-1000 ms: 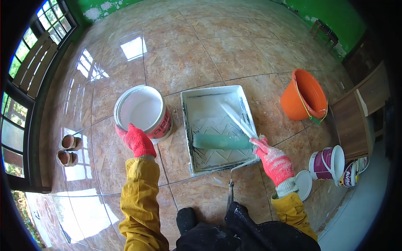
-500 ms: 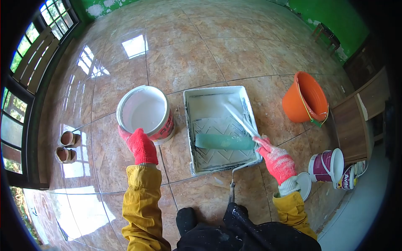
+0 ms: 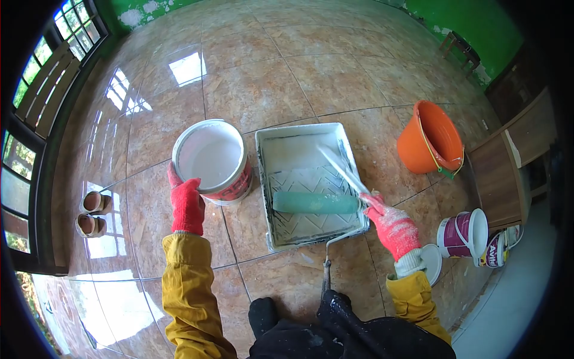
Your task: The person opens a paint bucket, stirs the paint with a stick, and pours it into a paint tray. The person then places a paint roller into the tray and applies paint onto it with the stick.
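Note:
My left hand (image 3: 188,203), in a red glove, grips the near left rim of a white paint bucket (image 3: 238,184) with white paint inside. My right hand (image 3: 391,226), its red glove smeared with paint, is closed around the handle end of a white stirring tool (image 3: 342,167). The tool's far end is over the white paint in the paint tray (image 3: 362,219). A green roller (image 3: 315,203) lies across the ridged part of the tray, and its wire and handle (image 3: 326,276) stick out over the near edge.
An orange bucket (image 3: 418,140) stands to the right. Beyond my right hand are a round white lid (image 3: 431,263), a purple-and-white pail (image 3: 452,237) and another labelled pail (image 3: 494,251). Two small brown pots (image 3: 88,225) sit at the left near the window. My feet are just below the tray.
My left hand has shifted left around the bucket's rim, its arm moving left too. The bucket sits a little nearer the tray. The right hand still holds the tool over the tray.

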